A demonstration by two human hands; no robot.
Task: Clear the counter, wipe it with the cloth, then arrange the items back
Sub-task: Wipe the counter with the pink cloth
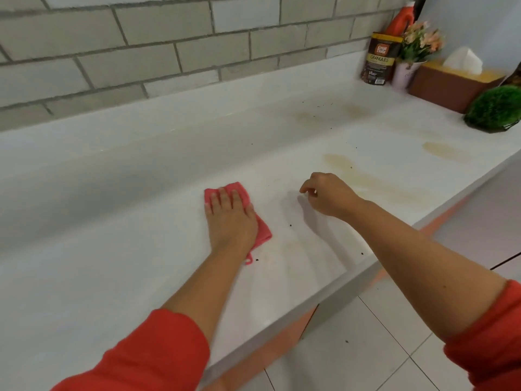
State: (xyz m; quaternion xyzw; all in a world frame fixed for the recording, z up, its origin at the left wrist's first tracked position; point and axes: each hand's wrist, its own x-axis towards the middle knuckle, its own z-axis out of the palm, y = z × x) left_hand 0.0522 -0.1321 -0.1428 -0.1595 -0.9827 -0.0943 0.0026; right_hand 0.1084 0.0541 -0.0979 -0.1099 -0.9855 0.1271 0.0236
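From the head view, looking down on the white counter (112, 193). Seems to be in the middle step, the wiping.

Gathered close together at the far right corner of the counter: a dark bag of granules (379, 59), a pot of pink flowers (420, 43), a brown tissue box (451, 83) and a round green plant (496, 110). Behind them, by the wall, an orange bottle (400, 22). So the clearing looks done, judging by that.

Not clean yet, though. Toward the right side, between the hands and those items, two yellow-brown stains (337, 160) and (442, 149). Also small dark crumbs (290, 225) here and there, some just beside the cloth and some near the front edge. Probably a good bit of wiping left, and after that, putting the items back.

Near the middle of the counter, closer to the front edge than to the wall: the pink cloth (263, 231), lying flat. Right on top of it, the left hand (229, 214), palm down, fingers straight and pressing, not curled round it. Peeking out past the fingertips and along the right side of that hand, the cloth's edges and a little loop at its near corner.

Just to the right of the cloth and apart from it, the right hand (327, 193). Held a little above the counter, with a shadow under it, fingers loosely bent, nothing seen in them. Not touching the cloth. Close to the nearer stain, so likely the next patch to wipe.
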